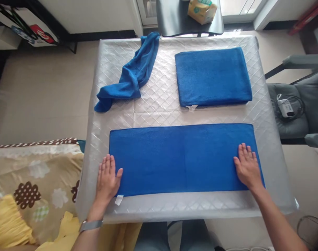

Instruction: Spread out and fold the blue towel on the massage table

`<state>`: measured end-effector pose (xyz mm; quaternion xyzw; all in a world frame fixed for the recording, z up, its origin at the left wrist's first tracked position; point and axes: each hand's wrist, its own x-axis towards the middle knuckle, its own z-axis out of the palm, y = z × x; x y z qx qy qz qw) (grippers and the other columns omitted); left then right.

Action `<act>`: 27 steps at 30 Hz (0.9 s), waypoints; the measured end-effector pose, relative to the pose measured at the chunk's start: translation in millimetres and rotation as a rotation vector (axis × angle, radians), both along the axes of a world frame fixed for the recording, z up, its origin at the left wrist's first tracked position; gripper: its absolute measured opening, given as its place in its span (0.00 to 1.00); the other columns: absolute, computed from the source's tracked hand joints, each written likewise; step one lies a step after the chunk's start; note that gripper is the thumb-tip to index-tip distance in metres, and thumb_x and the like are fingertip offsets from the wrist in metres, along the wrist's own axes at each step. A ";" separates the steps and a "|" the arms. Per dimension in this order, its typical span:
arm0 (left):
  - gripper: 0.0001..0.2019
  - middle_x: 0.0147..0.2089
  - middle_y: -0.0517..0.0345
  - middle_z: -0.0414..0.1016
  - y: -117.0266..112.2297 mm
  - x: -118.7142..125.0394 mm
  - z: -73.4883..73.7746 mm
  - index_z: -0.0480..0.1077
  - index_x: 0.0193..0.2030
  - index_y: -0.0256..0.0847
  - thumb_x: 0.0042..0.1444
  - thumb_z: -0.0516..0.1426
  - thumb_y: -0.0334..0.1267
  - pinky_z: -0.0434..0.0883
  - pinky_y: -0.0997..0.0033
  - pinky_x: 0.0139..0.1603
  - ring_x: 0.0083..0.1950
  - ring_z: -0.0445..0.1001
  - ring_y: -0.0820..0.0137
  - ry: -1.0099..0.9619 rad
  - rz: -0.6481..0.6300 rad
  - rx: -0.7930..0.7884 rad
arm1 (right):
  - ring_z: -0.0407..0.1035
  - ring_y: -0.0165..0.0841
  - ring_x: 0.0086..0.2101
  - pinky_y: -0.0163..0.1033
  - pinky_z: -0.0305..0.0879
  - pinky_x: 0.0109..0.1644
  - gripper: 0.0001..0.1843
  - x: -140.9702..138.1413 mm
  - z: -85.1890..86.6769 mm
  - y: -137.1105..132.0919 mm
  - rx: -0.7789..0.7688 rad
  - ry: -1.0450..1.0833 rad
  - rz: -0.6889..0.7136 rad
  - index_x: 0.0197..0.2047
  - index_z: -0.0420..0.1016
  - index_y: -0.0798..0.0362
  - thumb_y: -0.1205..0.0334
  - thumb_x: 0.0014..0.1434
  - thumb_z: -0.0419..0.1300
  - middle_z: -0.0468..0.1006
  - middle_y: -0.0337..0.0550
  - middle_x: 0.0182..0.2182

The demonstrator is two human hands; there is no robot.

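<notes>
A blue towel (159, 160), spread flat along the near side of the silver-covered worktop (159, 109), bears a white label (119, 200) at its near left corner. The left hand (106, 177) lies palm down at the left edge, fingers extended, grasping nothing; the right hand (248, 168) rests likewise on the right end, unclenched. Such smoothing is probably best done with light, even pressure from flat palms, leaving edges straight and corners square. Beyond lie a folded blue cloth (213, 76), right, and a crumpled blue cloth (132, 78), left.
</notes>
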<state>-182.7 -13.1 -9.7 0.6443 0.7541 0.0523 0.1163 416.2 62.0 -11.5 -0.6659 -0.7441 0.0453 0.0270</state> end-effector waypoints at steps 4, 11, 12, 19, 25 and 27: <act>0.38 0.80 0.35 0.41 8.7 -18.4 12.5 0.37 0.78 0.30 0.71 0.39 0.55 0.46 0.40 0.77 0.80 0.42 0.51 -0.015 0.048 0.005 | 0.45 0.48 0.72 0.62 0.48 0.73 0.35 44.2 6.0 -5.7 0.001 -0.024 -0.087 0.78 0.44 0.60 0.56 0.73 0.41 0.53 0.56 0.74; 0.35 0.80 0.43 0.41 30.2 127.4 32.6 0.33 0.79 0.39 0.72 0.43 0.49 0.48 0.47 0.78 0.80 0.41 0.58 -0.124 -0.162 0.205 | 0.48 0.44 0.72 0.59 0.51 0.73 0.38 -92.3 27.9 -12.0 0.229 0.145 0.157 0.79 0.34 0.51 0.63 0.72 0.46 0.53 0.51 0.74; 0.36 0.80 0.44 0.44 35.2 157.6 33.0 0.33 0.79 0.39 0.72 0.44 0.51 0.48 0.49 0.78 0.80 0.42 0.59 -0.152 -0.244 0.196 | 0.48 0.43 0.72 0.58 0.51 0.74 0.38 -121.2 29.3 -10.7 0.209 0.175 0.203 0.79 0.33 0.50 0.64 0.72 0.46 0.53 0.50 0.74; 0.43 0.79 0.44 0.48 71.4 275.8 24.6 0.30 0.78 0.33 0.68 0.32 0.64 0.46 0.52 0.79 0.80 0.43 0.60 -0.295 -0.460 0.214 | 0.37 0.41 0.74 0.55 0.43 0.76 0.39 -215.2 17.3 18.7 -0.022 0.158 0.357 0.79 0.29 0.54 0.63 0.73 0.46 0.45 0.49 0.76; 0.42 0.79 0.43 0.47 70.5 225.4 1.3 0.34 0.79 0.36 0.68 0.41 0.62 0.43 0.47 0.78 0.79 0.45 0.55 -0.137 -0.347 0.101 | 0.41 0.41 0.73 0.55 0.40 0.76 0.38 -122.6 16.5 34.7 -0.066 0.132 0.343 0.79 0.32 0.53 0.56 0.74 0.48 0.47 0.48 0.75; 0.41 0.79 0.45 0.48 63.7 187.5 -1.5 0.36 0.79 0.39 0.68 0.42 0.62 0.42 0.45 0.79 0.79 0.45 0.55 -0.092 -0.328 0.047 | 0.42 0.40 0.73 0.55 0.41 0.76 0.38 -66.6 15.5 38.9 -0.074 0.099 0.366 0.79 0.32 0.50 0.55 0.74 0.47 0.48 0.47 0.75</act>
